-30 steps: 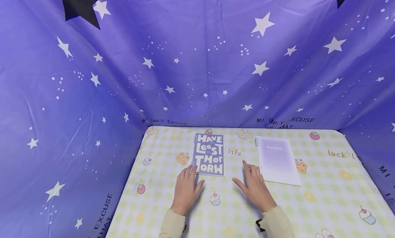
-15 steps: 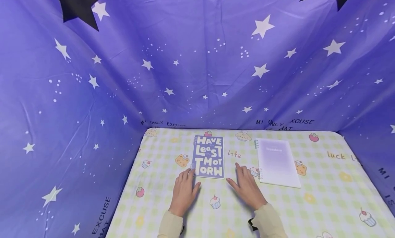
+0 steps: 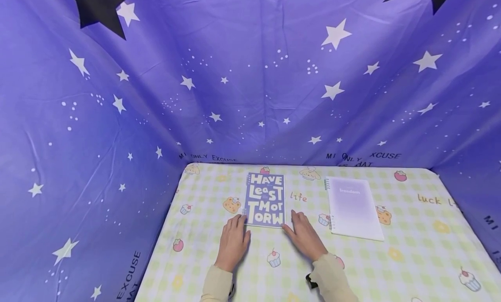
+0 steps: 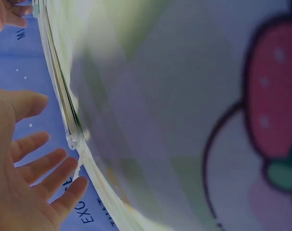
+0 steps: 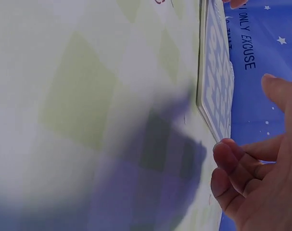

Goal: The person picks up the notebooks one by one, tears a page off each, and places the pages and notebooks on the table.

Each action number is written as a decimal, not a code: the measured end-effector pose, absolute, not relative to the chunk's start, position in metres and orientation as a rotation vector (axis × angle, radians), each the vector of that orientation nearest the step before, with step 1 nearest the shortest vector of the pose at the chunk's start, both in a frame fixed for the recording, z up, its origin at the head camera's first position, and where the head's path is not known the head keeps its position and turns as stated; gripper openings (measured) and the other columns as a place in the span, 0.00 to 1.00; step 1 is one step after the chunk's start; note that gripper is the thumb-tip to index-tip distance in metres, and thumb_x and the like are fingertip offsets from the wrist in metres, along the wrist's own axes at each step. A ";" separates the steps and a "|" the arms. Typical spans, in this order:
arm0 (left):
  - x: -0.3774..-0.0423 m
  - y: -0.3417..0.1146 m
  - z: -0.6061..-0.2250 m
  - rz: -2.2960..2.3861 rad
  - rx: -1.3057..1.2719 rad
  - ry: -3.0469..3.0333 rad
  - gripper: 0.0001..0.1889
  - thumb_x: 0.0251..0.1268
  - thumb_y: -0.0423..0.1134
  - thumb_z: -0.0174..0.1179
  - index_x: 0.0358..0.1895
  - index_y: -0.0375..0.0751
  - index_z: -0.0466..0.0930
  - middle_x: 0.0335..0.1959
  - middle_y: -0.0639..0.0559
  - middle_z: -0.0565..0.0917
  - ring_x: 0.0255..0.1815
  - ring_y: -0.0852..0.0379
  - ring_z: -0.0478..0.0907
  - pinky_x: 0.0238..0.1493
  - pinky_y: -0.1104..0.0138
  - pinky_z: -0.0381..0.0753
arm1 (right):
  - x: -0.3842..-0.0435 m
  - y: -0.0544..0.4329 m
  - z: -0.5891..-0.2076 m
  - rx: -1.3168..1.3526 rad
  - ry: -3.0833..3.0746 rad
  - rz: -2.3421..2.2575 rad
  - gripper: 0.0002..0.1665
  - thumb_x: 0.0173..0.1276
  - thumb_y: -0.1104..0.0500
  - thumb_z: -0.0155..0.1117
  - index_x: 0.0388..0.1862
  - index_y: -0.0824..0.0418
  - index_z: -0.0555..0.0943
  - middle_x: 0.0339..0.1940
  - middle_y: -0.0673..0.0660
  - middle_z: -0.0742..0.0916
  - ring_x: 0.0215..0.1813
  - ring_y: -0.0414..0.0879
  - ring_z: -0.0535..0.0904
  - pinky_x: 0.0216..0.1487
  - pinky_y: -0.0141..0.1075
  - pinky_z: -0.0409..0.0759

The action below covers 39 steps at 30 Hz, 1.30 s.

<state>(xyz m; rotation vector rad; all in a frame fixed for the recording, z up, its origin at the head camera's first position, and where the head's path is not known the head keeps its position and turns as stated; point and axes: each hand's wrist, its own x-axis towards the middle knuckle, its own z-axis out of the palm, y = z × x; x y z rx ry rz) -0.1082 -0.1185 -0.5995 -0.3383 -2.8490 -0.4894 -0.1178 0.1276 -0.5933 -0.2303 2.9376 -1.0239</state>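
A blue spiral notebook with large white lettering lies flat on the table. My left hand is at its lower left corner, fingers relaxed and fingertips beside the spiral edge. At the lower right corner is my right hand, its thumb and fingertips close to the edge. In the left wrist view the notebook shows edge-on beyond my spread left fingers. The right wrist view has the notebook's corner just above my loosely bent right fingers.
To the right lies a second spiral notebook, pale purple fading to white. A green and white checked cloth with cartoon prints covers the table. Purple curtains with white stars hang behind and at the sides.
My right hand has moved left, from beside the pale purple notebook to the lower right corner of the blue notebook. My left hand stays near the lower left corner.
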 end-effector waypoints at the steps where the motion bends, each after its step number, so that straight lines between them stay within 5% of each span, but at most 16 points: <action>1: -0.109 -0.118 -0.600 -0.487 -0.339 -2.849 0.24 0.66 0.43 0.64 0.62 0.37 0.75 0.59 0.41 0.78 0.60 0.46 0.75 0.62 0.54 0.75 | -0.119 0.126 -0.594 -0.227 2.934 -1.027 0.42 0.74 0.43 0.57 0.72 0.75 0.64 0.50 0.59 0.77 0.52 0.50 0.74 0.60 0.48 0.75; 8: -0.112 -0.117 -0.598 -0.500 -0.358 -2.855 0.22 0.65 0.41 0.65 0.60 0.36 0.76 0.56 0.41 0.79 0.58 0.45 0.76 0.61 0.54 0.76 | -0.126 0.116 -0.600 -0.232 2.973 -1.048 0.37 0.72 0.48 0.62 0.67 0.74 0.70 0.39 0.54 0.75 0.40 0.44 0.69 0.47 0.44 0.76; 12: -0.115 -0.115 -0.595 -0.539 -0.353 -2.873 0.20 0.64 0.40 0.65 0.58 0.38 0.78 0.56 0.42 0.79 0.57 0.46 0.77 0.61 0.54 0.76 | -0.130 0.111 -0.603 -0.225 2.975 -1.071 0.21 0.69 0.52 0.66 0.50 0.67 0.78 0.33 0.51 0.73 0.34 0.42 0.67 0.37 0.38 0.72; 16: -0.120 -0.112 -0.592 -0.559 -0.358 -2.895 0.20 0.64 0.40 0.66 0.57 0.38 0.79 0.56 0.42 0.79 0.58 0.45 0.76 0.61 0.54 0.76 | -0.133 0.106 -0.603 -0.205 2.970 -1.102 0.13 0.68 0.54 0.67 0.36 0.61 0.76 0.30 0.50 0.71 0.29 0.41 0.65 0.32 0.33 0.67; 20: -0.124 -0.111 -0.593 -0.540 -0.354 -2.887 0.20 0.63 0.39 0.66 0.57 0.37 0.79 0.56 0.41 0.79 0.58 0.45 0.76 0.61 0.54 0.76 | -0.133 0.103 -0.603 -0.181 2.987 -1.120 0.13 0.68 0.55 0.67 0.39 0.63 0.78 0.30 0.51 0.71 0.29 0.41 0.66 0.31 0.35 0.69; 27: -0.119 -0.111 -0.602 -0.556 -0.315 -2.893 0.20 0.60 0.38 0.68 0.56 0.38 0.80 0.55 0.41 0.79 0.56 0.45 0.77 0.59 0.54 0.78 | -0.124 0.101 -0.609 -0.083 2.951 -1.038 0.30 0.67 0.54 0.67 0.61 0.74 0.75 0.35 0.54 0.74 0.33 0.42 0.71 0.39 0.41 0.77; 39: -0.124 -0.112 -0.605 -0.534 -0.327 -2.837 0.21 0.58 0.36 0.69 0.56 0.37 0.80 0.52 0.41 0.78 0.51 0.45 0.77 0.52 0.54 0.80 | -0.125 0.100 -0.610 -0.071 2.992 -1.132 0.32 0.65 0.56 0.69 0.62 0.74 0.75 0.42 0.59 0.76 0.41 0.49 0.78 0.52 0.49 0.81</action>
